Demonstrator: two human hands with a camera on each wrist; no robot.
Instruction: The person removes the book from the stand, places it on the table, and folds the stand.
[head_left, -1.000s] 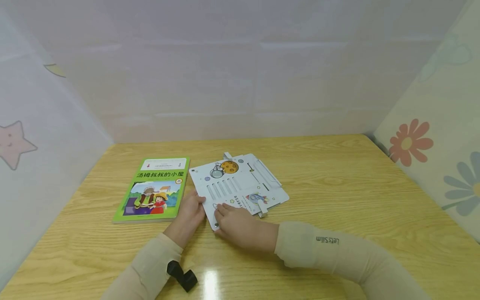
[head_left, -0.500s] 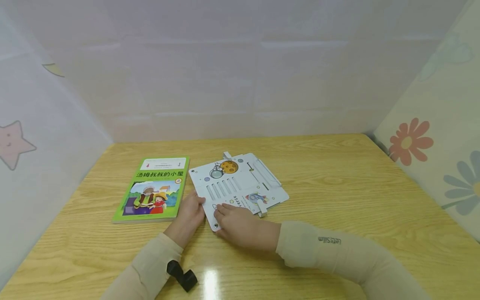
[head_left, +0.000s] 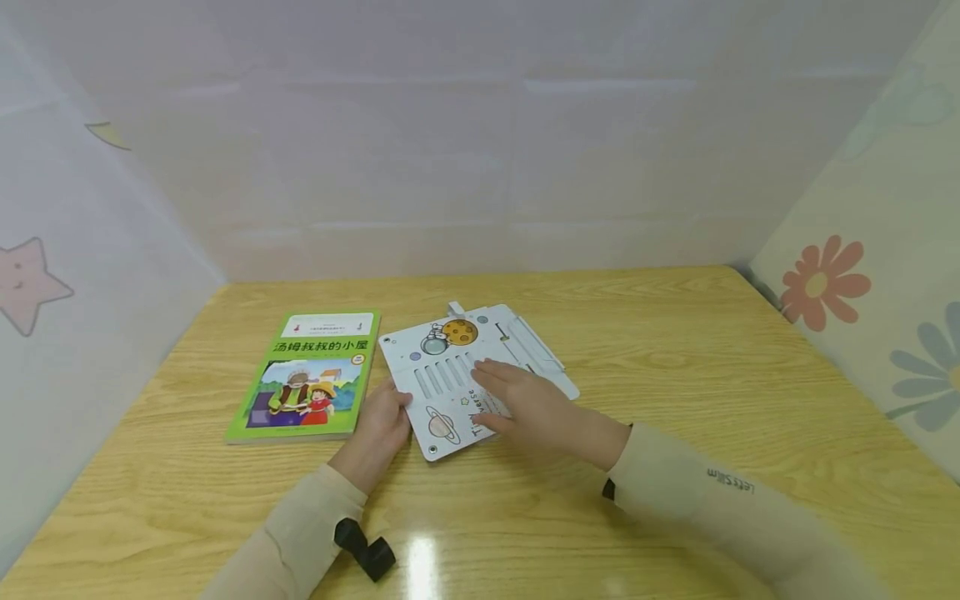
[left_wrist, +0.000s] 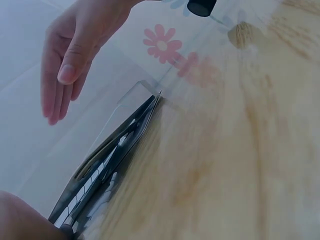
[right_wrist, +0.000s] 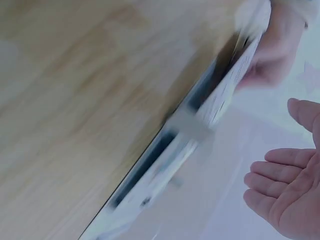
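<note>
A white folding book stand (head_left: 447, 387) printed with planets and an astronaut lies nearly flat on the table. My left hand (head_left: 380, 425) grips its left edge, thumb on top and the other fingers mostly hidden. Above the stand's lower right part, my right hand (head_left: 536, 407) hovers with fingers extended, holding nothing. The left wrist view shows this right hand (left_wrist: 75, 60) apart from the stand (left_wrist: 107, 162), whose stacked panels appear edge-on. In the right wrist view the stand (right_wrist: 165, 155) is blurred, with a grey clip (right_wrist: 189, 125) on its side.
To the left of the stand, a green-bordered picture-cover book (head_left: 303, 379) lies close to my left hand. The wooden table (head_left: 712, 358) stretches away to the right. Pale printed sheets (head_left: 480, 167) enclose the back and sides. A black device (head_left: 365, 550) is on my left wrist.
My right hand has lifted off the stand's lower left corner and moved right and away from me, uncovering the ringed planet print. My left hand keeps its grip, and the stand stays put.
</note>
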